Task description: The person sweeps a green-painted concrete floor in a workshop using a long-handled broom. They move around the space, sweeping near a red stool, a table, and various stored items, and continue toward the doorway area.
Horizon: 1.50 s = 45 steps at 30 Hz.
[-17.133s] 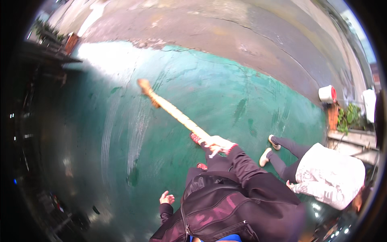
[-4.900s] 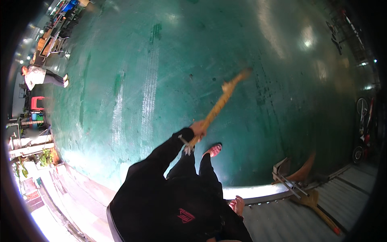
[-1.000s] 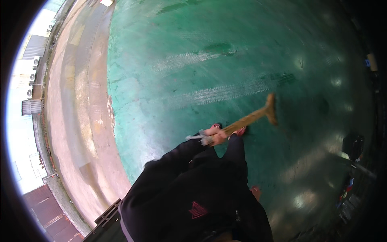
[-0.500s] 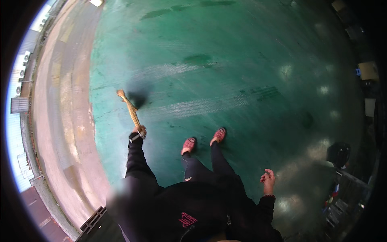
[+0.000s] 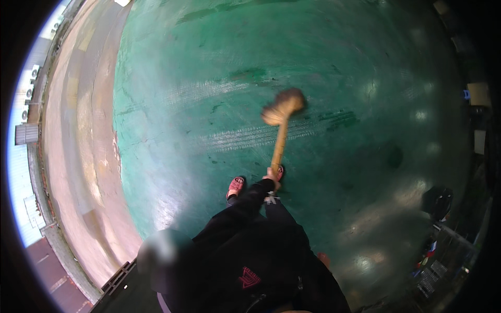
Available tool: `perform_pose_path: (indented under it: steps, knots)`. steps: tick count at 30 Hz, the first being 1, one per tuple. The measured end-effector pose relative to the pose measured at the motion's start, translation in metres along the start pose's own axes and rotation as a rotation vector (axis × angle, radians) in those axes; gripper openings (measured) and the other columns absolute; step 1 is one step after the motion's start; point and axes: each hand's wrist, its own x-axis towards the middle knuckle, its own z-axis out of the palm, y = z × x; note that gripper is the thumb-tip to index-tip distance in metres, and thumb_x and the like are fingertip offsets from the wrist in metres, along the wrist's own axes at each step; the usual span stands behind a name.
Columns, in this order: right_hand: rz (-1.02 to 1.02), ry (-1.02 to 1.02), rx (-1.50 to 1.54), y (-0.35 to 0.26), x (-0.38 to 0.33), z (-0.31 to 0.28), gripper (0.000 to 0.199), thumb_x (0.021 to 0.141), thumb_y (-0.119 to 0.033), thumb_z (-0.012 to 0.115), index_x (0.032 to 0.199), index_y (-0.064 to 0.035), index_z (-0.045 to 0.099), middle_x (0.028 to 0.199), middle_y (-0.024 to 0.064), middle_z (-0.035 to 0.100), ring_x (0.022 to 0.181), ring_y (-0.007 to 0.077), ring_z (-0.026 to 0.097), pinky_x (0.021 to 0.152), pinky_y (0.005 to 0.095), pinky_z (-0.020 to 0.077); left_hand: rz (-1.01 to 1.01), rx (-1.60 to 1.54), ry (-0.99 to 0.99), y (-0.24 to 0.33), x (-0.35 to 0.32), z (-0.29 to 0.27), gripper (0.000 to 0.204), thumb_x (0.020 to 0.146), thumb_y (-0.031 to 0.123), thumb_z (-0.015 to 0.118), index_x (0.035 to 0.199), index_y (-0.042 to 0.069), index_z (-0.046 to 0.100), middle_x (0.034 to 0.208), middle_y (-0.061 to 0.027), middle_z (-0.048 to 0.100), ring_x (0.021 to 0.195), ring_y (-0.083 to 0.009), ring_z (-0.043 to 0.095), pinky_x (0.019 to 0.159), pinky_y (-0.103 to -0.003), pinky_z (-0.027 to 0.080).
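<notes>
My left hand (image 5: 272,176) is wrapped round the lower end of a yellow-brown stick (image 5: 280,145), which points away from me and leans slightly right. Its far end widens into a brown head, smeared by motion, so I cannot make out its kind. Something pale, like a cord or strap, shows at my left wrist. The stick is in front of my right foot, above the green floor (image 5: 209,167). Only a small part of my right hand (image 5: 323,258) shows beside my dark jacket; its fingers cannot be made out.
Pink sandals (image 5: 236,185) are on my feet. Tyre marks (image 5: 250,136) cross the green floor. A pale concrete strip (image 5: 83,156) runs along the left. At the right stand a dark object (image 5: 437,202), a cardboard box (image 5: 478,94) and assorted items near the lower edge.
My left hand has swung the stick from the left across to the front of my feet. My right hand has dropped back toward my body, mostly out of sight.
</notes>
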Motion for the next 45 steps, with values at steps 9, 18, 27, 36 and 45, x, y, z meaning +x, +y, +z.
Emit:
perform_pose_path:
  steps: [9, 18, 27, 36, 45]
  knots:
    - [0.171, 0.012, 0.547, -0.041, 0.05, -0.01, 0.027, 0.071, -0.009, 0.045, 0.097, -0.0019, 0.045, 0.062, 0.008, 0.048, 0.051, 0.016, 0.048, 0.043, 0.028, 0.041, -0.278, -1.305, -1.316, 0.126, -0.07, 0.004, 0.022, 0.073, 0.001, 0.045, 0.058, 0.011, 0.033, 0.045, 0.0031, 0.035, 0.034, -0.0034, 0.034, 0.03, -0.015, 0.03]
    - [0.248, 0.004, 0.501, -0.119, 0.106, -0.042, 0.021, 0.072, -0.005, 0.042, 0.092, -0.0058, 0.047, 0.063, 0.0053, 0.048, 0.051, 0.0147, 0.047, 0.046, 0.03, 0.0423, 0.241, -1.325, -0.708, -0.004, -0.147, -0.133, 0.02, 0.076, 0.0, 0.045, 0.091, 0.011, 0.037, 0.05, 0.0051, 0.031, 0.034, -0.0024, 0.028, 0.03, -0.016, 0.023]
    - [0.175, -0.031, 0.416, -0.209, 0.171, -0.033, 0.021, 0.072, -0.003, 0.041, 0.092, -0.0071, 0.046, 0.063, 0.0056, 0.049, 0.052, 0.0148, 0.048, 0.046, 0.0295, 0.0418, 0.041, -1.833, -0.033, -0.148, -0.069, -0.254, 0.003, 0.075, 0.005, 0.04, 0.078, 0.006, 0.042, 0.054, -0.0042, 0.042, 0.032, -0.0091, 0.031, 0.031, -0.022, 0.028]
    - [0.155, 0.008, 0.392, -0.344, 0.172, -0.017, 0.024, 0.071, -0.005, 0.043, 0.095, -0.0063, 0.045, 0.062, 0.0058, 0.05, 0.049, 0.014, 0.048, 0.044, 0.0269, 0.0415, 0.128, -2.027, -0.346, -0.094, 0.113, -0.372, 0.026, 0.072, 0.03, 0.038, 0.061, 0.007, 0.043, 0.052, -0.0003, 0.04, 0.039, -0.0177, 0.04, 0.033, -0.03, 0.03]
    - [0.156, 0.029, 0.324, -0.437, 0.185, 0.027, 0.024, 0.072, -0.004, 0.044, 0.096, -0.0034, 0.046, 0.064, 0.0072, 0.05, 0.048, 0.015, 0.049, 0.043, 0.0275, 0.0426, 0.203, -0.292, -0.19, 0.164, 0.067, -0.286, 0.065, 0.063, 0.019, 0.058, 0.113, 0.003, 0.019, 0.095, -0.0166, 0.044, 0.087, -0.0248, 0.043, 0.071, -0.031, 0.036]
